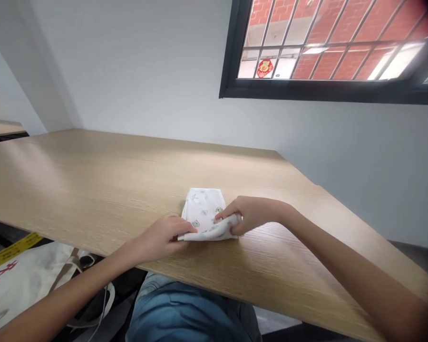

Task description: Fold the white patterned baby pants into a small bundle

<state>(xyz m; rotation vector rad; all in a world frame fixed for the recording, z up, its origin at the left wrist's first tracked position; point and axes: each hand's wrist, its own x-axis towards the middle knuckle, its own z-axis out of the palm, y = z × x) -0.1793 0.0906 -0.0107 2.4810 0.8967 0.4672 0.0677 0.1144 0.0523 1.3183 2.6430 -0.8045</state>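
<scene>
A small white cloth (204,209) with little printed figures lies folded on the light wooden table (92,190), close to its near edge. My left hand (164,236) pinches the cloth's near left corner. My right hand (248,214) grips the near right edge, which is rolled up off the tabletop. The far part of the cloth rests flat on the wood.
A white tote bag (24,280) with red lettering sits on the floor at the lower left, under the table edge. My lap in blue jeans (185,313) is below the table. A grey wall and a barred window (328,42) stand behind.
</scene>
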